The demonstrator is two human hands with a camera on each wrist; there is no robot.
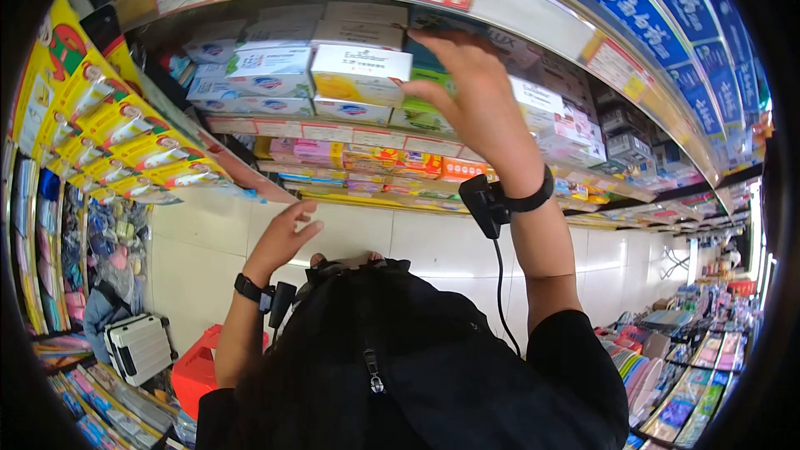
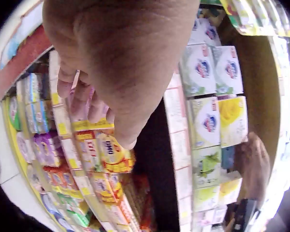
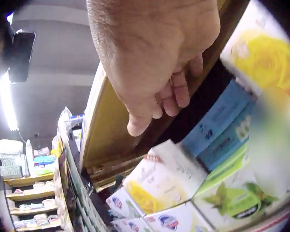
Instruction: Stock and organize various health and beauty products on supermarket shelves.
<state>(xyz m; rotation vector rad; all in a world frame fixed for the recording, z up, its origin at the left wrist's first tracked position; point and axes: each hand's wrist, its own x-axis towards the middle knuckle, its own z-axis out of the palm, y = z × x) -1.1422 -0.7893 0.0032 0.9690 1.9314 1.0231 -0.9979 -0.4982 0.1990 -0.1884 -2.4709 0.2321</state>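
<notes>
Apparently stacked to show its printed front, the white, yellow-flowered cardboard box [image 1: 357,87] topped another on the label-edged shelf [image 1: 333,134] beside the right hand [image 1: 485,104], its empty fingers and thumb apart, while the left hand [image 1: 282,242] held nothing, fingers loosely parted.

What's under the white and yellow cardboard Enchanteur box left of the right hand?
Directly under the Enchanteur box is a white cardboard box with a blue-and-red emblem. Only its front shows; the upper box covers its top, and anything farther back is hidden.
</notes>
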